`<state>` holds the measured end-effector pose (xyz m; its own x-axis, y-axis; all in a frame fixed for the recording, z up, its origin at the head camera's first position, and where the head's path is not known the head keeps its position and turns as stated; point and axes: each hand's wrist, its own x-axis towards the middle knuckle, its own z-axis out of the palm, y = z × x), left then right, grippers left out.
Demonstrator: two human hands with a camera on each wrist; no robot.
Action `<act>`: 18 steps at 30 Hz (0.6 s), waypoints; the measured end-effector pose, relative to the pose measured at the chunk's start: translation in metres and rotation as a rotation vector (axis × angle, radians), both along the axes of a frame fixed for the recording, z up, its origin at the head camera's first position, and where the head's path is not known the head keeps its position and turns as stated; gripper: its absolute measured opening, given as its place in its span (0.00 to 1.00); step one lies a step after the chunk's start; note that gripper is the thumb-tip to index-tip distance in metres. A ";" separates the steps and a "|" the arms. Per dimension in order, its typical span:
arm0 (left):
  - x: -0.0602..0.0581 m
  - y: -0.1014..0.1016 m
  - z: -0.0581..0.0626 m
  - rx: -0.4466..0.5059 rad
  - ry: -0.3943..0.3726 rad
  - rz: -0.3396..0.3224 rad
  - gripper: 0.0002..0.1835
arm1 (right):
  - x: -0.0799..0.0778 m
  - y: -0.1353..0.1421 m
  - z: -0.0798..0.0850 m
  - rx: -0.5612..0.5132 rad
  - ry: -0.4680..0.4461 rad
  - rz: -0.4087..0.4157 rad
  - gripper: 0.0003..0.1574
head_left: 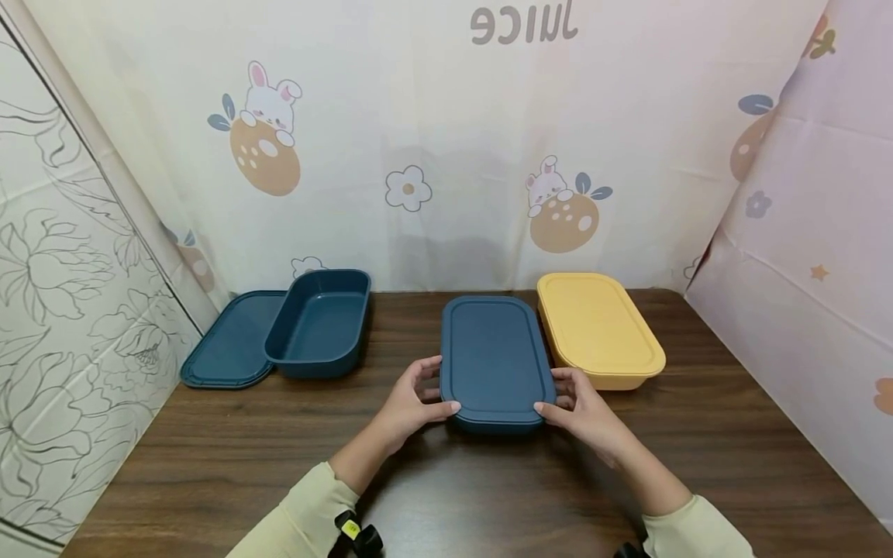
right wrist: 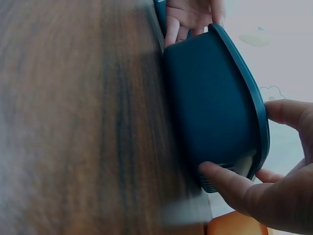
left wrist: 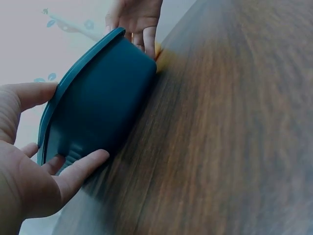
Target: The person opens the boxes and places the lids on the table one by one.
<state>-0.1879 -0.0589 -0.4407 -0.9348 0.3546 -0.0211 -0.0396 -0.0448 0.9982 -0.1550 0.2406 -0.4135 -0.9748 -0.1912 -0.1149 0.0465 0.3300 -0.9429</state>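
Observation:
A dark blue lidded food container [head_left: 497, 360] stands at the middle of the table, its lid on top. My left hand [head_left: 412, 399] grips its near left side, thumb on the lid's edge and fingers along the wall. On the opposite side my right hand [head_left: 586, 415] grips it the same way. In the left wrist view the container's front wall [left wrist: 98, 93] shows below the overhanging lid rim. The right wrist view shows a fingertip [right wrist: 210, 169] against the lower wall, close over the table.
To the right stands a yellow lidded container [head_left: 600, 325], close beside the blue one. At the back left, an uncovered blue box [head_left: 324, 325] stands against a loose blue lid [head_left: 226, 349]. A printed curtain [head_left: 453, 217] hangs behind the wooden table [head_left: 488, 496].

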 end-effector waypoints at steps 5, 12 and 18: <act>-0.008 -0.001 0.000 0.001 0.000 -0.003 0.41 | -0.005 0.004 0.000 -0.037 0.056 0.058 0.50; -0.030 -0.001 0.003 0.035 -0.059 -0.024 0.41 | -0.014 0.008 -0.003 -0.061 0.088 0.107 0.52; -0.048 -0.003 0.006 0.030 -0.052 -0.067 0.44 | -0.021 0.010 -0.006 -0.082 0.085 0.129 0.51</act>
